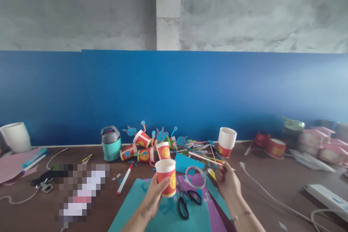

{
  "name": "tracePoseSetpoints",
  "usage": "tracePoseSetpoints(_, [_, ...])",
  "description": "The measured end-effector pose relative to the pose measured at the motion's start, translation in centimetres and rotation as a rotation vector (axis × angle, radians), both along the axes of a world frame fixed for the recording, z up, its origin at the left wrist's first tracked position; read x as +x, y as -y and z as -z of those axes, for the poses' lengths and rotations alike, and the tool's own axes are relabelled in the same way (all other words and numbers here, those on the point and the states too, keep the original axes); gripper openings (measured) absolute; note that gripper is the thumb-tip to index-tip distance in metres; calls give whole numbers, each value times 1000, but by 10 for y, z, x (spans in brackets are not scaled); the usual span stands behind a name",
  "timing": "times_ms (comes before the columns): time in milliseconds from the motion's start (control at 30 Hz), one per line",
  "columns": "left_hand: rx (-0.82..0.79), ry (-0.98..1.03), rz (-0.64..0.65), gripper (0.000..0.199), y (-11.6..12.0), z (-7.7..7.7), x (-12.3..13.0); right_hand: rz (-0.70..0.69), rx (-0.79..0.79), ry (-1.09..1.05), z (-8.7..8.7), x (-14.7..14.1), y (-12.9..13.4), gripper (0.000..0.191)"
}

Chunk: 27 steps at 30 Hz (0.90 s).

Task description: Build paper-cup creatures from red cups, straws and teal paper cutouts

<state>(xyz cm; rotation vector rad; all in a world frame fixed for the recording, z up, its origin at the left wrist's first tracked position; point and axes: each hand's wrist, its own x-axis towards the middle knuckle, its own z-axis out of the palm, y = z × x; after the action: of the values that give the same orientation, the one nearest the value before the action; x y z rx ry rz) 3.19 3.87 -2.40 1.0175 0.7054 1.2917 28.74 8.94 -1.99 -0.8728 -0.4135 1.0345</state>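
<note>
My left hand (153,195) is wrapped round a red and white paper cup (166,175), held upright above teal paper. Between the fingers of my right hand (228,181) is a thin pale wooden stick (205,158), slanting up to the left. Below the cup, black-handled scissors (183,206) lie on the teal paper (141,206), with purple paper (216,217) partly under it. A roll of clear tape (195,177) sits between my hands. Behind the held cup are several similar cups (143,139) decorated with blue paper cut-outs and bent straws.
A teal lidded flask (111,144) stands left of the cups, a red-capped marker (125,179) before it. Stacked paper cups (227,141) stand behind my right hand. Straws and pens (201,145) are heaped centrally. A white cable (269,192) and power strip (326,199) lie right. A blue partition (176,94) backs the table.
</note>
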Motion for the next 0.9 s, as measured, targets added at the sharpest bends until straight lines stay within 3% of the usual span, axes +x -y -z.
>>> tracePoseSetpoints(133, [-75,56,72,66,-1,2,-5,-76,18,35,-1,-13,3,32])
tracePoseSetpoints(267, [-71,77,101,71,-2,2,-6,0,50,190,-10,-18,10,38])
tracePoseSetpoints(433, [-3,-75,-12,78,-8,8,-3,87,92,558,-16,-23,18,40])
tracePoseSetpoints(567, [110,-235,-168,78,-12,16,0,-121,190,988,-12,-38,21,34])
tracePoseSetpoints(633, [216,-310,-233,71,-13,15,0,-274,238,1096,-9,-47,22,31])
tracePoseSetpoints(733, [316,-381,-287,61,-13,13,0,-411,207,1063,-3,-56,22,35])
tracePoseSetpoints(900, [438,-472,-301,62,-16,22,0,-348,216,870,-6,-61,26,40])
